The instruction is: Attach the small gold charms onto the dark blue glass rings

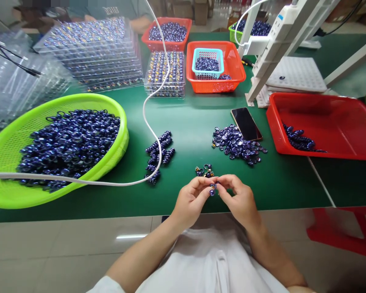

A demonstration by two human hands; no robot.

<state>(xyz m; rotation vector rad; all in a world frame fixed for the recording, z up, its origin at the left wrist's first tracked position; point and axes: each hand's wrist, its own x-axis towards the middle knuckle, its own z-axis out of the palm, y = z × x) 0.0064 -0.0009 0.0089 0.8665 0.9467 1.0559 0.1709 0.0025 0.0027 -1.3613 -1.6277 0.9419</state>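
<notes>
We take this for a workshop where small parts are handled in bulk. A long green table (189, 118) bears a lime-green basket (123, 140) heaped with shiny blue pieces (70, 142), more in a red basket (215, 86), and tall stacks of clear trays (112, 57). We also see a power strip (277, 26) on a metal post (270, 63), cardboard boxes (183, 13), and another person (134, 10) across the table.

The piece (212, 192) is violet-blue (the table (189, 126), green).
</notes>
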